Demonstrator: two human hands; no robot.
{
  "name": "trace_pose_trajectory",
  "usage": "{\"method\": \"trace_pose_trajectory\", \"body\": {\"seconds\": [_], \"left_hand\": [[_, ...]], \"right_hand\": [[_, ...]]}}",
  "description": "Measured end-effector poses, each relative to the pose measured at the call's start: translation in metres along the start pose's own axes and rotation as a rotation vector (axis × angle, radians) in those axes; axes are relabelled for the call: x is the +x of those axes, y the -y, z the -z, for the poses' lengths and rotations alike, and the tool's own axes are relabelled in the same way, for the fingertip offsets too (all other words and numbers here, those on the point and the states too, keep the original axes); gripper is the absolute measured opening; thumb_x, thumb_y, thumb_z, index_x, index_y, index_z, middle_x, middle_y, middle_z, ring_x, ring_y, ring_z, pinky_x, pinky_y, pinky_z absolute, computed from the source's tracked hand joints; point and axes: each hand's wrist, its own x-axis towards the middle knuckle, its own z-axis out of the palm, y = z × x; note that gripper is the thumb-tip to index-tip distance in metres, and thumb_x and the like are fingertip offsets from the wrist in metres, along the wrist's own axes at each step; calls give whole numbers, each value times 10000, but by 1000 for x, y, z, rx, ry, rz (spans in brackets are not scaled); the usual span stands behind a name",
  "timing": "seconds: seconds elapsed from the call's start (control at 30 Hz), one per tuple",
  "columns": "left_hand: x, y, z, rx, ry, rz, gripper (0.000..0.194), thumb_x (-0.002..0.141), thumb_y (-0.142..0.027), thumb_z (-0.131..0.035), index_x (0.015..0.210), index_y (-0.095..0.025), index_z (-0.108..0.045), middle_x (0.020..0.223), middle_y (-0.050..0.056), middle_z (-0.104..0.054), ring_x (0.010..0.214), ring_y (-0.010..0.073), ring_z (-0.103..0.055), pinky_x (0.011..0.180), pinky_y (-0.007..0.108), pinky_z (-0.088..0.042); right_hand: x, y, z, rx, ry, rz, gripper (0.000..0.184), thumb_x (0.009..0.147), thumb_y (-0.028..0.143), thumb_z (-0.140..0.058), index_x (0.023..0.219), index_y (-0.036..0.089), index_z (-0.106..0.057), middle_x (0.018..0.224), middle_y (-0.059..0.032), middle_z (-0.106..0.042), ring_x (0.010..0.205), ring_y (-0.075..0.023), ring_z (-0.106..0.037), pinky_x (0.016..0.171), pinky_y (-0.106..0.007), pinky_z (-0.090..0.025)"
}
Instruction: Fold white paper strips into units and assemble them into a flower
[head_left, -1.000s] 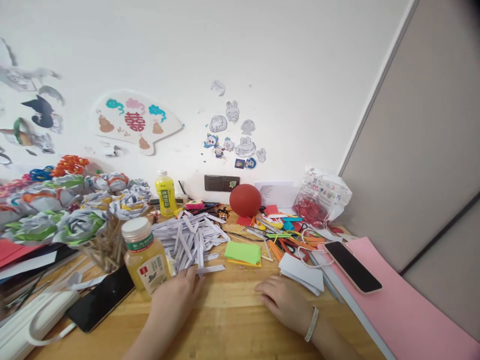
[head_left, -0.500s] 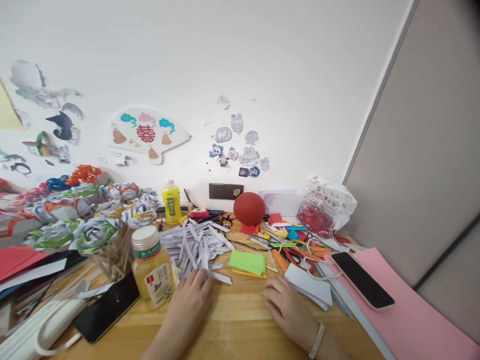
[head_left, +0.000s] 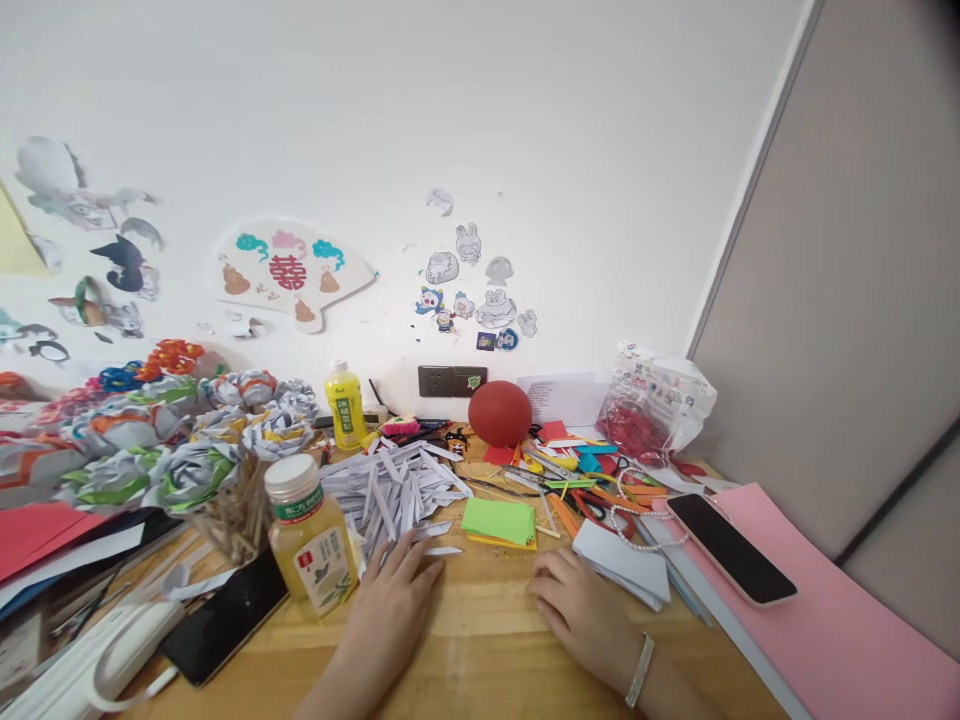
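My left hand (head_left: 396, 592) lies on the wooden table with its fingers spread. Its fingertips touch the near edge of a heap of white paper strips (head_left: 394, 490), beside a few loose strips. A bottle of yellow drink with a white cap (head_left: 319, 560) stands just left of it. My right hand (head_left: 581, 608) rests on the table, fingers loosely bent and apart, with nothing visible in it. Close by on its right is a stack of white paper pieces (head_left: 624, 568). Between and beyond the hands sits a pad of green paper slips (head_left: 499, 521), with orange ones underneath.
Folded paper flowers (head_left: 195, 470) crowd the left side, near a dark phone (head_left: 225, 615). A red balloon (head_left: 500, 414) sits at the back, beside scissors and coloured scraps. At right, another phone (head_left: 731, 548) lies on pink paper (head_left: 840, 630). A yellow bottle (head_left: 345, 405) stands by the wall.
My left hand has shifted slightly right and its fingers have spread wider at the strips. My right hand stays almost in place. The camera view has moved a little.
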Motion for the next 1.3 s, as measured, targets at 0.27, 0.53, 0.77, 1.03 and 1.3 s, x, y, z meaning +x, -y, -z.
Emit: {"method": "trace_pose_trajectory", "body": {"seconds": [0.27, 0.53, 0.77, 1.03, 1.3], "left_hand": [[-5, 6, -7, 104, -17, 107, 356, 800, -202, -451, 1087, -109, -639, 1171, 137, -620, 1172, 336, -481, 936, 473, -404], [-6, 16, -26, 157, -158, 12, 351, 799, -239, -454, 1022, -57, -654, 1075, 170, -653, 1116, 337, -520, 913, 432, -439], [-3, 20, -8, 1, -98, -42, 374, 771, -63, -393, 1038, -151, -639, 1013, 108, -669, 1033, 277, -573, 835, 388, -489], [-4, 5, 9, -331, -43, 50, 444, 786, -79, -347, 1141, -217, -575, 1001, 66, -664, 885, 177, -636, 761, 261, -506], [0, -3, 6, -404, 31, -2, 358, 818, -142, -399, 1030, -284, -650, 960, 24, -672, 806, 164, -651, 716, 233, -506]], "right_hand": [[0, -2, 1, -33, 8, 18, 146, 822, 88, -508, 806, 190, -610, 945, -29, -564, 903, -180, -477, 785, -310, -383], [2, 0, 6, -70, 57, -2, 128, 831, 117, -521, 818, 194, -622, 947, -24, -569, 905, -174, -476, 771, -301, -376], [1, -4, 3, -98, 49, 0, 110, 847, 150, -522, 837, 202, -619, 969, -15, -562, 921, -168, -463, 778, -291, -365], [1, -3, 3, -89, 45, 2, 127, 839, 128, -519, 871, 207, -614, 951, -12, -554, 908, -161, -456, 795, -288, -365], [1, -4, 1, -108, 45, 13, 116, 845, 150, -516, 891, 209, -605, 961, -16, -551, 917, -163, -451, 784, -284, -361]]}}
